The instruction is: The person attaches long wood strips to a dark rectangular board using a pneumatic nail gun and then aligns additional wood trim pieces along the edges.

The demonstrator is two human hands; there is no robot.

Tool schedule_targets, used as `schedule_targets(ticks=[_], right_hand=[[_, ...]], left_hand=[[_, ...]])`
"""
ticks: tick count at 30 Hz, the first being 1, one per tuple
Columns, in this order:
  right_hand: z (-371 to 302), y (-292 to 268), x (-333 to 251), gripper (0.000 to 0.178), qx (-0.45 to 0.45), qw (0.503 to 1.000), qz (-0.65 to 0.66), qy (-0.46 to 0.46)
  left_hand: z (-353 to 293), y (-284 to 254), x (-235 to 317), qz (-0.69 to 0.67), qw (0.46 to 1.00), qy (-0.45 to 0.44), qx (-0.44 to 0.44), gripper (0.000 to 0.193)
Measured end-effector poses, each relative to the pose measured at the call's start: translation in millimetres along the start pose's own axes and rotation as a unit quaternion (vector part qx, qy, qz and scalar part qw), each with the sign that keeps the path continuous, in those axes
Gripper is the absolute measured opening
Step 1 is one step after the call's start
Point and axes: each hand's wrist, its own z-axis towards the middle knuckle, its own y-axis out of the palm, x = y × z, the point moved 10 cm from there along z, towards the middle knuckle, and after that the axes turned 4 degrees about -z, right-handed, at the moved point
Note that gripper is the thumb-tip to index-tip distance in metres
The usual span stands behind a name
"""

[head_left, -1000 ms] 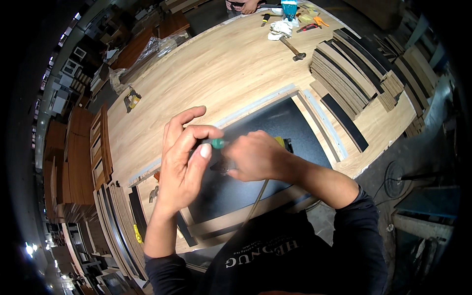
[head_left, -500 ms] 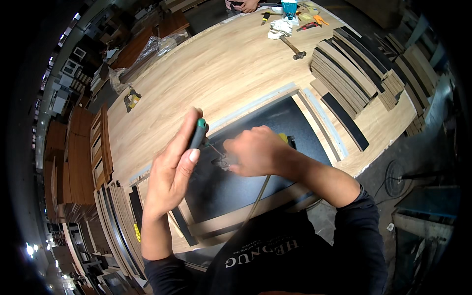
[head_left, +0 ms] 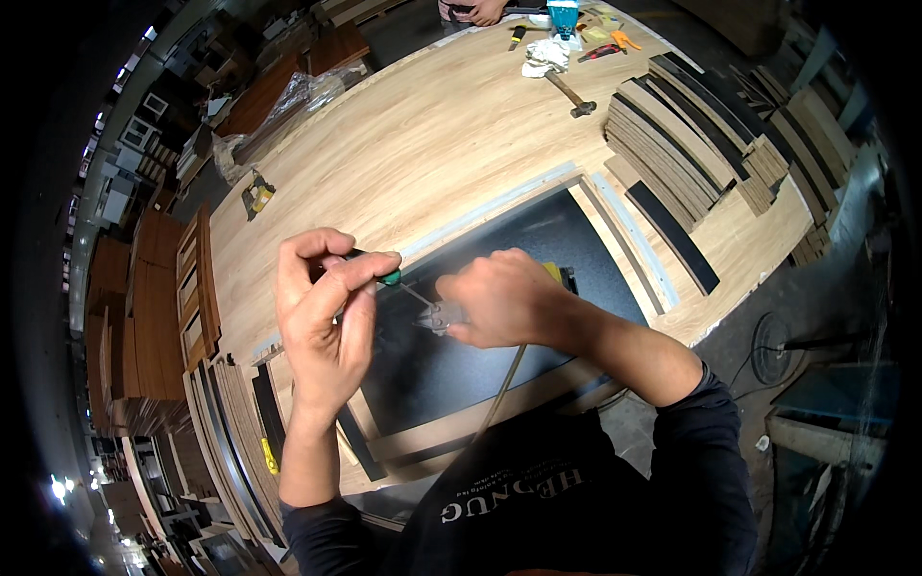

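Note:
My left hand pinches the black-and-green handle of a screwdriver between thumb and fingers. Its thin shaft points right and down toward a pair of pliers, where the metal jaws show beside my right hand. My right fingers are wrapped round the pliers, hiding the handles. Whether the jaws grip the shaft's tip or only meet it is too blurred to tell. Both hands are above a dark panel set within a wooden frame. Behind my right wrist, a yellow-and-black thing is partly hidden.
Stacked boards stand at the table's right, with a loose black strip nearby. A hammer, white rag and small tools are at the far side, near another person's hand. A yellow tool lies far left.
The fingers of my left hand have gone from stretched out along the screwdriver handle to curled round it. The handle has swung from near upright to lying flatter. My right hand has barely moved.

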Motion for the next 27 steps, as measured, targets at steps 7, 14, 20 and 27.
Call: schedule_targets(ticks=[7,14,20,27], right_hand=[[-0.3,-2.4,0.3,0.029,0.018,1.0,0.001,-0.006],[2.1,-1.1,-0.2,0.029,0.004,1.0,-0.006,0.0],[5.0,4.8,-2.5,0.03,-0.008,1.0,-0.01,0.0],[3.2,-4.5,-7.7,0.024,0.056,0.998,-0.017,-0.017]], left_hand=[[2.2,-0.8,-2.0,-0.067,0.997,0.007,0.027,0.019],[1.6,5.2,-9.7,-0.091,0.995,-0.024,-0.033,0.043],[4.8,14.3,-3.5,-0.036,0.996,-0.039,-0.07,0.053],[1.6,9.6,9.6,0.079,0.996,0.036,-0.02,0.043]])
